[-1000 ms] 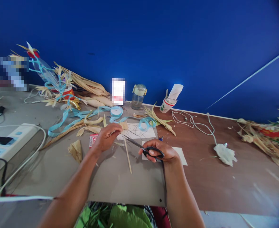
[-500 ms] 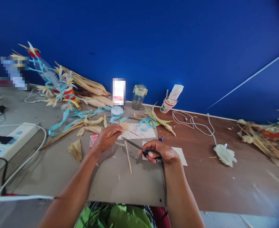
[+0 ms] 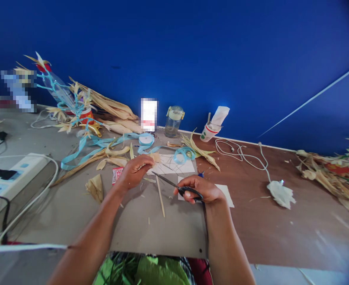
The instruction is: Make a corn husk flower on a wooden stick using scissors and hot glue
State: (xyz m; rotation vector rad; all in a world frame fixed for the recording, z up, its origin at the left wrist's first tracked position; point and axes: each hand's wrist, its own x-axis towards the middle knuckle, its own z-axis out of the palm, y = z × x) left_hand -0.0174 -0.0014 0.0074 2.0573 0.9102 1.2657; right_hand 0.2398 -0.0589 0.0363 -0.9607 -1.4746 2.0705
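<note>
One pair of black-handled metal scissors [image 3: 174, 183] is gripped by the right hand [image 3: 204, 188]; beyond the tips, the left hand [image 3: 136, 169] pinches a flat tan husk-like piece [image 3: 156, 157].

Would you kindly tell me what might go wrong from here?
The black-handled metal scissors in the right grip might nick the left grip, since their tip appears near its fingertips. A slip could drop the small, pale tan piece there, or scatter the thin dark strands on the white paper.

Left hand [image 3: 137, 170], right hand [image 3: 204, 187], both forearms [image 3: 94, 227] bare; checked cloth [image 3: 188, 269] at lap, dark red fabric [image 3: 199, 271] beside.
</note>
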